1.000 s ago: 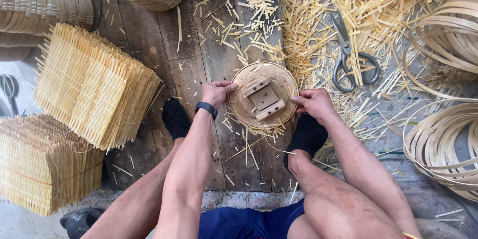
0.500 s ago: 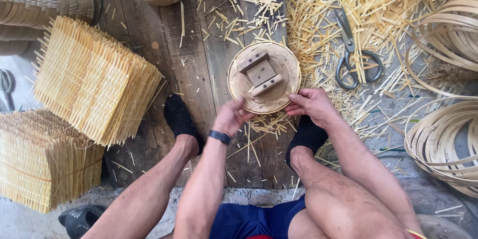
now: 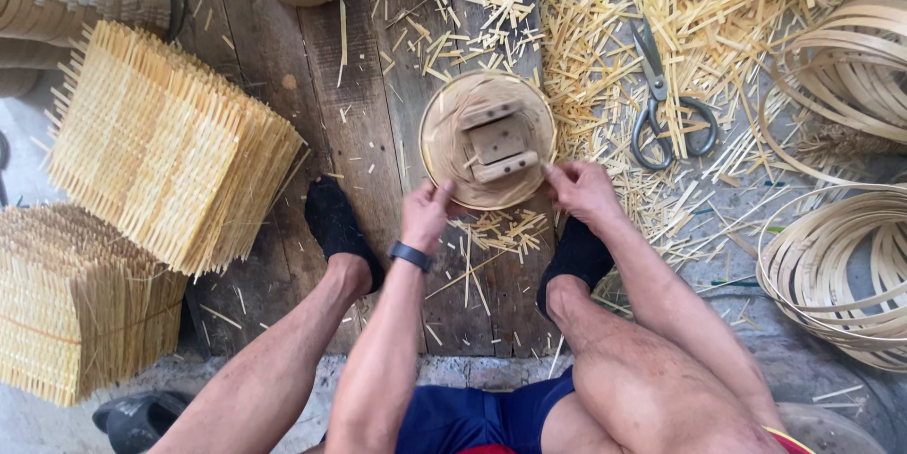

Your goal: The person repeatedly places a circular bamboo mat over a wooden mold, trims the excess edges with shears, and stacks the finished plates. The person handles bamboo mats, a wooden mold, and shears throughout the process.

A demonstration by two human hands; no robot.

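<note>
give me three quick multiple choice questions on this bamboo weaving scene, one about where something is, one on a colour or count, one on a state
1. Where do the scissors lie?
A. among the bamboo strips to the right of the round basket form
B. on the stack of woven mats
C. in the left hand

2. What colour are the socks on the person's feet?
A. white
B. black
C. red

3. How do the hands meet the round basket form?
A. both are lifted well clear of it
B. only the right hand touches it
C. the left hand and right hand both touch its near rim

Answers:
1 A: they rest on scattered strips right of the form.
2 B: both feet show dark black socks.
3 C: fingers of each hand meet the rim's near edge.
</note>
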